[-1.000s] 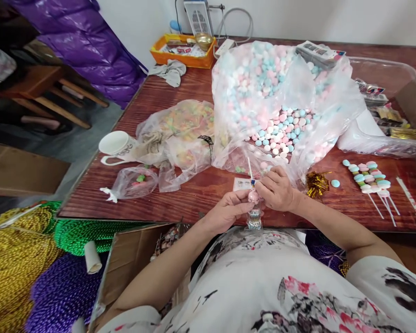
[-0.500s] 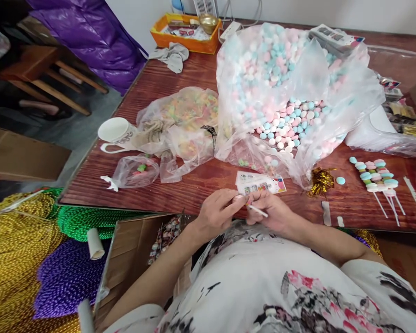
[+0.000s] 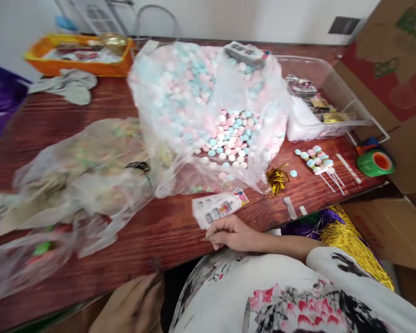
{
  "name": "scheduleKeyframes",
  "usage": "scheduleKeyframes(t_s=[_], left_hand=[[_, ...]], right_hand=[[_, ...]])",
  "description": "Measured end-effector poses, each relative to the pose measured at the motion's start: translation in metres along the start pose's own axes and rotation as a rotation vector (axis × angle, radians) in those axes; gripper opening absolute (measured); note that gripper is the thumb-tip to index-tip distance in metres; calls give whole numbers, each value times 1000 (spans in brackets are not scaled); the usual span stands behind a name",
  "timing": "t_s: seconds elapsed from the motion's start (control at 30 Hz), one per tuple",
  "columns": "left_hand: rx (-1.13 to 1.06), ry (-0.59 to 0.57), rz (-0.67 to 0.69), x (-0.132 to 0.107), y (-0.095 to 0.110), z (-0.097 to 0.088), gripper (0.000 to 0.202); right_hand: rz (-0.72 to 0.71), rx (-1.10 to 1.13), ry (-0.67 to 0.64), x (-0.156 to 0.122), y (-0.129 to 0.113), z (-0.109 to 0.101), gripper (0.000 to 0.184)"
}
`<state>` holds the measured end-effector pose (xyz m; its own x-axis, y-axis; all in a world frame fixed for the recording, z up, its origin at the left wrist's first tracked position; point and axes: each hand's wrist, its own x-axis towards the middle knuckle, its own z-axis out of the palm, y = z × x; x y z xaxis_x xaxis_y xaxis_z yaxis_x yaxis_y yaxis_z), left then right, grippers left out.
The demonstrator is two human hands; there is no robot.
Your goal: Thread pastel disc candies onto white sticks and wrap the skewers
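Observation:
My right hand rests at the table's front edge, fingers curled in, with nothing visible in it. Just above its fingertips lie printed cards. My left hand is low at the bottom of the view, below the table edge, smeared by motion. Its fingers and anything in them cannot be made out. Beyond the cards a large clear plastic bag spills pink, white and blue candies. A gold tinsel bunch and a single blue candy lie right of the cards. Further right are candy skewers on white sticks.
Another plastic bag of colourful pieces lies left, with a small bag before it. An orange tray and a grey cloth are at the back left. A clear bin and green tape stand right.
My hands have parted: the left moved down and left below the table edge, while the right stays near the cards. The white stick is no longer seen between them. The view has swung right.

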<state>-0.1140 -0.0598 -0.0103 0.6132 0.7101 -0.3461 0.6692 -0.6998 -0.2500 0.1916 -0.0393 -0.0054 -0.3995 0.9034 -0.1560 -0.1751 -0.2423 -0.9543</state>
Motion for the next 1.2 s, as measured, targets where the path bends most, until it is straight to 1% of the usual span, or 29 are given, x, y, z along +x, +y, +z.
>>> scheduleKeyframes(t_s=[0.03,0.07,0.1,0.13,0.17,0.2,0.23,0.27,0.3,0.33,0.4,0.43,0.5,0.57,0.63,0.7,0.77,0.83,0.9,0.97,1.07,1.13,1.17,1.2], left_hand=[[-114,292,13,32,12,-15,29],[-216,500,52,65,25,-31,27],[-274,611,124,96,38,-49,24],[-291,656,191,124,51,-66,21],[-280,637,217,148,62,-81,20],[-247,588,196,167,72,-93,20],[-203,550,182,181,79,-100,19],[-157,508,168,190,83,-105,20],[-109,478,156,194,86,-105,20],[-66,467,154,196,86,-102,21],[-12,497,175,195,82,-92,23],[-10,546,199,193,78,-85,22],[-61,697,277,192,69,-72,20],[-138,851,355,191,61,-63,18],[-191,931,387,191,57,-58,16],[-205,936,347,190,58,-59,20],[-187,897,270,189,63,-63,27],[-167,845,214,189,68,-69,29],[-180,818,197,190,70,-74,24],[-215,835,190,192,70,-77,18],[-228,867,174,192,67,-79,16],[-229,839,167,190,67,-77,19],[-242,810,168,189,67,-76,21],[-264,778,170,188,67,-75,24]], right_hand=[[-100,-102,9,-1,-3,-1,15],[-223,-238,40,-3,-8,-4,14],[-349,-391,101,-7,-15,-11,13],[-453,-541,195,-14,-21,-20,14],[-528,-669,321,-23,-27,-33,14],[-552,-765,471,-34,-33,-49,15],[-533,-837,630,-47,-36,-68,16],[-500,-903,777,-62,-38,-88,17],[-458,-976,906,-77,-39,-110,18],[-410,-1069,1002,-92,-38,-130,17],[-304,-1286,1169,-120,-33,-167,19],[-216,-1387,1220,-130,-31,-183,21],[-13,-1541,1290,-144,-27,-205,23],[200,-1631,1329,-150,-24,-217,23],[389,-1675,1349,-149,-23,-223,25],[537,-1702,1337,-146,-21,-227,26],[629,-1722,1305,-143,-19,-229,27],[670,-1731,1277,-140,-17,-233,27],[674,-1733,1269,-137,-17,-236,27],[662,-1732,1267,-136,-19,-238,26],[643,-1719,1279,-139,-25,-239,25],[646,-1705,1316,-144,-31,-238,27],[622,-1695,1357,-148,-34,-238,28],[560,-1680,1414,-152,-37,-237,28]])
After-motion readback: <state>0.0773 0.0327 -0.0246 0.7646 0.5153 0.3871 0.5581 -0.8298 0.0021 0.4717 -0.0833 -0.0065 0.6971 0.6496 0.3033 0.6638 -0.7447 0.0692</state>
